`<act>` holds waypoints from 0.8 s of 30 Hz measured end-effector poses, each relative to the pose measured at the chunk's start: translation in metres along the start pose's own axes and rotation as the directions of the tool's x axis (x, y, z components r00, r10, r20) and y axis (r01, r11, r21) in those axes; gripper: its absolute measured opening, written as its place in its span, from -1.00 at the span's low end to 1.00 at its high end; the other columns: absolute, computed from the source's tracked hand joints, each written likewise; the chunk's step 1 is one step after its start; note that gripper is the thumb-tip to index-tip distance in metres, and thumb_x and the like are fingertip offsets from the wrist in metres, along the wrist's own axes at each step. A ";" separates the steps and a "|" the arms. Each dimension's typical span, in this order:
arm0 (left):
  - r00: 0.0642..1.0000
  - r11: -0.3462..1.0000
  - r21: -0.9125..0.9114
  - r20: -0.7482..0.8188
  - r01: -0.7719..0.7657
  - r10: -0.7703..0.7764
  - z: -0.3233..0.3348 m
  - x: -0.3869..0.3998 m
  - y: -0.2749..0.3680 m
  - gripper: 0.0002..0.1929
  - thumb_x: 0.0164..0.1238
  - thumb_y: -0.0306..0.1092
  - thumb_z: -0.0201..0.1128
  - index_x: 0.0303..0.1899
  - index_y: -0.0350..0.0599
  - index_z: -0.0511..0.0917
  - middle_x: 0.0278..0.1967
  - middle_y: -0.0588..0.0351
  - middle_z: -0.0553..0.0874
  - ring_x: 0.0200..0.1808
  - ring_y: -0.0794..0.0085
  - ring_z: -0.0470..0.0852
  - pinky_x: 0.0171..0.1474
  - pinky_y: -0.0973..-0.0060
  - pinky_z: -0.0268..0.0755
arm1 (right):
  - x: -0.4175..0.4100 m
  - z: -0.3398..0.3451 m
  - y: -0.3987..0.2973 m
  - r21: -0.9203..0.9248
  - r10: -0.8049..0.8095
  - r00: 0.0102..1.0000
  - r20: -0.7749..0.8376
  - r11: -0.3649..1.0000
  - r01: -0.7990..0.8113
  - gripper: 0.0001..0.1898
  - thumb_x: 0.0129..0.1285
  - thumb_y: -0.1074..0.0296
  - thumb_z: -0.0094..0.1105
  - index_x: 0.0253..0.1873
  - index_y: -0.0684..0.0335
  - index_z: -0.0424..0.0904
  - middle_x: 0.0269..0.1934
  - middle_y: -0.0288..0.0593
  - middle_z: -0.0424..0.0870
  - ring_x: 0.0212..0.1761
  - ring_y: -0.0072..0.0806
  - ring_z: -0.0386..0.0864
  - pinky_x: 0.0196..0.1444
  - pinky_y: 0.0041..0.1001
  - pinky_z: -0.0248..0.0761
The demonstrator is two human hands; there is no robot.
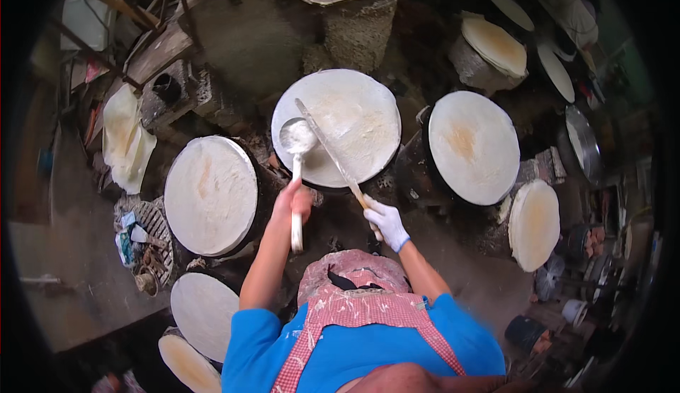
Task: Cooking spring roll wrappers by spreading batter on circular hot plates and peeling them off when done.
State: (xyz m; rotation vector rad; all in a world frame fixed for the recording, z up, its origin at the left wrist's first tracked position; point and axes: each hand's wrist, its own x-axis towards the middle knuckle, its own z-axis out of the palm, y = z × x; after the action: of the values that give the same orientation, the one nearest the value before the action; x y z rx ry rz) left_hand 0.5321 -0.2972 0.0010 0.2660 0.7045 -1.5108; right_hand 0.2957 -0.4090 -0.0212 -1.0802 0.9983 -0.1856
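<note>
My bare left hand (295,201) grips the pale handle of a ladle (298,137), whose round bowl holds white batter over the left part of a large round griddle (366,100) coated with a pale batter sheet. In my right hand (383,221), which wears a white glove with a blue cuff, is the handle end of a long flat spatula (332,154). Its batter-smeared blade slants up and left across the griddle, close beside the ladle's bowl. Whether the blade touches the sheet I cannot tell.
Round pale sheets lie on griddles to the left (211,196) and right (474,148). Browned stacks of flatbread stand at the right (534,225) and upper right (494,45). A folded sheet (125,138) hangs at far left, above a woven basket (159,223). Another person (579,23) is at upper right.
</note>
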 end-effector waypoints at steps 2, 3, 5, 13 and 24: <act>0.993 0.979 0.164 0.022 -0.119 0.117 -0.024 -0.031 -0.015 -0.60 0.38 -0.15 -0.03 -0.65 -0.06 0.19 -0.76 0.28 0.21 -0.79 0.63 0.18 -0.81 0.66 0.01 | -0.001 0.001 0.009 -0.095 -0.211 0.977 -0.033 0.974 0.208 -0.58 0.15 0.36 0.19 0.15 0.12 0.47 -0.58 -0.47 0.44 -0.69 -0.79 0.20 -0.70 -0.70 0.10; 0.993 0.980 0.158 0.020 -0.122 0.120 -0.021 -0.046 -0.019 -0.60 0.38 -0.15 -0.03 -0.65 -0.06 0.19 -0.76 0.28 0.21 -0.79 0.63 0.18 -0.81 0.66 0.01 | 0.007 -0.002 0.021 -0.099 -0.323 0.940 -0.108 0.944 0.313 -0.59 0.15 0.38 0.19 0.14 0.12 0.48 -0.56 -0.47 0.46 -0.66 -0.80 0.21 -0.67 -0.73 0.12; 0.989 0.969 -0.197 0.000 0.147 -0.150 -0.017 -0.070 -0.019 -0.58 0.39 -0.11 -0.05 -0.65 -0.08 0.18 -0.75 0.28 0.22 -0.80 0.63 0.18 -0.80 0.66 0.02 | 0.010 -0.001 0.003 -0.031 -0.207 0.945 -0.253 0.978 0.206 -0.59 0.16 0.36 0.18 0.15 0.08 0.48 -0.57 -0.45 0.46 -0.69 -0.79 0.20 -0.71 -0.72 0.12; 0.997 0.979 0.190 0.045 -0.076 0.069 -0.030 -0.088 -0.053 -0.91 0.45 -0.22 -0.14 -0.24 0.33 0.34 -0.68 0.26 0.22 -0.77 0.64 0.17 -0.78 0.67 0.08 | -0.003 -0.035 0.022 -0.233 0.041 0.997 0.059 0.972 -0.026 -0.57 0.14 0.23 0.22 0.15 0.00 0.48 -0.60 -0.42 0.43 -0.73 -0.72 0.24 -0.74 -0.64 0.11; 0.925 0.919 0.159 -0.188 0.360 -0.330 0.014 0.074 -0.175 -0.55 0.35 -0.12 0.00 -0.70 -0.02 0.13 -0.79 0.29 0.15 -0.83 0.63 0.10 -0.79 0.67 -0.04 | -0.093 -0.195 0.059 0.164 -0.040 0.872 -0.488 0.977 0.137 -0.58 0.17 0.34 0.17 0.17 0.02 0.46 -0.67 -0.44 0.33 -0.78 -0.75 0.19 -0.79 -0.68 0.09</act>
State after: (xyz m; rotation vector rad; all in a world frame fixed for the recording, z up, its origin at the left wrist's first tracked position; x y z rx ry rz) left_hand 0.3610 -0.3787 0.0152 0.4275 0.7603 -1.9172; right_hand 0.0763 -0.4523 -0.0337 -0.9157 1.3466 -0.6428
